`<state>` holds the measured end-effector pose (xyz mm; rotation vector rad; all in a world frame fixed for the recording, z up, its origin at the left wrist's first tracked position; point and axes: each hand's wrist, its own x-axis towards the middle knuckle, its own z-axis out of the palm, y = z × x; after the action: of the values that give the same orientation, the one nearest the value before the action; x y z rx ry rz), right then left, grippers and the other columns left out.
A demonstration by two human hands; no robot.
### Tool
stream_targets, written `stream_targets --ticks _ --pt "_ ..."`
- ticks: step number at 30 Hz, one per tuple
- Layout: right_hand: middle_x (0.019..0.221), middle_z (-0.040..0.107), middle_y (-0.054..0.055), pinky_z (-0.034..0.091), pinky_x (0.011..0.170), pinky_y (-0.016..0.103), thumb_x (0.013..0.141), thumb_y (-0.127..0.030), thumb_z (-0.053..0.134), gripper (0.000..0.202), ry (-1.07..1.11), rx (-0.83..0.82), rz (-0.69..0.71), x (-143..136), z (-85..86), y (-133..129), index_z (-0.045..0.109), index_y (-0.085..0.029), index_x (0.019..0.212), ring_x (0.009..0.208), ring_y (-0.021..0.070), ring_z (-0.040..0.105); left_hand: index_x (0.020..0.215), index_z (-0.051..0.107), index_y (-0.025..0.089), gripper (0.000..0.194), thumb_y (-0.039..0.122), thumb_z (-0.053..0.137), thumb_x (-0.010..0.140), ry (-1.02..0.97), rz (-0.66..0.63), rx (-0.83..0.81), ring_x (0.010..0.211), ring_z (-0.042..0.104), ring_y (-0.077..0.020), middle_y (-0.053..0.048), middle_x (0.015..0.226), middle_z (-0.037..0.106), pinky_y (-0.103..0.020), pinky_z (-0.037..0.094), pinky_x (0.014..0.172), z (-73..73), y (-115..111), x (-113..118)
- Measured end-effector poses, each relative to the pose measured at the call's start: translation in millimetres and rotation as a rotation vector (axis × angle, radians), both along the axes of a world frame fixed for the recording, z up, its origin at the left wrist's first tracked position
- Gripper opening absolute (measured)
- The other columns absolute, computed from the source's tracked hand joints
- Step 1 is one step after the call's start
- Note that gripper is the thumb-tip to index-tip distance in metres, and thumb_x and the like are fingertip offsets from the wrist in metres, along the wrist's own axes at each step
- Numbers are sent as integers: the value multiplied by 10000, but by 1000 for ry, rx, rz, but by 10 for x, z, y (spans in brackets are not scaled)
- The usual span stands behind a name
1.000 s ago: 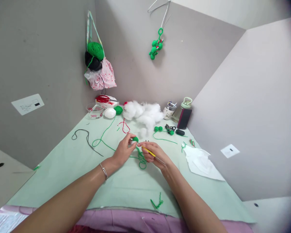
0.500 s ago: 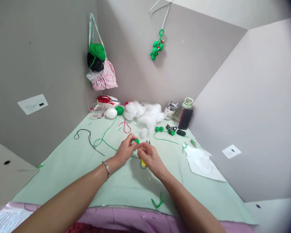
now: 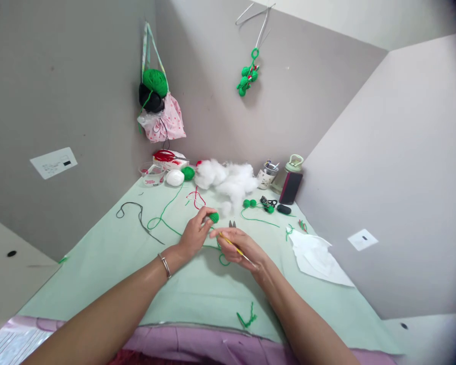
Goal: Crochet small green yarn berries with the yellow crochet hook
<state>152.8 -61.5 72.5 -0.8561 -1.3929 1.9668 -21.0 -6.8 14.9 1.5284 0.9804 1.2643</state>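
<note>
Cloth (image 3: 197,304), pale green, spreads between grey walls (image 3: 289,101). Over it, the left hand (image 3: 193,234) pinches a green ball (image 3: 214,217), while the right hand (image 3: 247,244) grasps a yellow-handled tool (image 3: 231,243), its long axis slanting from near the left hand back toward the right wrist (image 3: 262,268).

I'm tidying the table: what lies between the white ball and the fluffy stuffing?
In the head view, a green yarn ball sits between the white ball and the stuffing, with something red farther back.
</note>
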Motion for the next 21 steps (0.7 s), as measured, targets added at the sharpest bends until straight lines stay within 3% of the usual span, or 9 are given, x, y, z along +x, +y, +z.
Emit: stream_targets --ticks 3,5,6,8,12,15,17,19,21 --pt "512 466 -68 262 417 227 889 -514 719 441 -59 -15 253 5 80 -85 749 -107 1058 419 76 334 1274 655 175 335 362 665 996 -53 61 -55 1077 690 -253 -107 1278 682 -470 599 916 -5 97 -44" --pt "578 503 -54 318 471 229 968 -498 615 442 -248 96 380 55 180 -110 732 -138 1196 481 92 388 1297 645 178 354 365 663 997 -106 89 -101 1093 688 -259 -112 1301 674 -478 598 924 21 157 -92" --pt "600 509 -49 348 504 232 998 -478 560 429 -392 204 343 110 230 -104 723 -159 1234 513 101 411 1304 642 178 361 369 661 998 -135 90 -123 1098 687 -261 -113 1306 672 -480 597 926 43 177 -116" --pt "667 579 -22 421 598 248 1032 -425 483 365 -809 467 107 277 301 -58 758 -220 1155 600 129 502 1303 644 176 365 376 659 998 -191 64 -162 1105 687 -264 -114 1307 673 -486 593 934 96 195 -149" --pt "833 660 100 464 797 358 964 -248 521 251 -1069 576 -249 626 263 87 743 -166 882 857 254 624 1227 673 161 337 404 658 993 -283 -19 -225 1109 684 -266 -108 1264 695 -500 568 961 186 154 -146" --pt "1099 667 187 463 917 428 942 -247 548 238 -1088 633 -452 626 146 149 716 -155 1084 1098 333 614 1165 680 181 254 348 633 980 -337 -57 -261 1121 674 -249 -87 1174 740 -462 509 1018 229 73 -88" --pt "1260 640 174 458 987 427 958 -298 560 345 -1008 669 -507 466 67 147 646 -194 1276 1193 310 588 1135 681 215 217 286 616 941 -356 -84 -280 1126 661 -228 -62 1132 763 -405 466 1036 259 -4 -29" --pt "1284 662 120 495 967 372 957 -359 594 417 -880 677 -478 248 -4 120 596 -229 1353 1155 251 631 1101 695 239 219 271 626 895 -360 -113 -290 1112 649 -218 -43 1136 763 -363 452 1016 293 -84 34" --pt "1142 731 74 538 823 318 928 -397 645 354 -768 649 -422 60 -60 93 654 -223 1236 970 210 688 1058 718 240 215 271 647 857 -355 -139 -296 1061 641 -217 -36 1119 752 -344 464 968 325 -146 84"
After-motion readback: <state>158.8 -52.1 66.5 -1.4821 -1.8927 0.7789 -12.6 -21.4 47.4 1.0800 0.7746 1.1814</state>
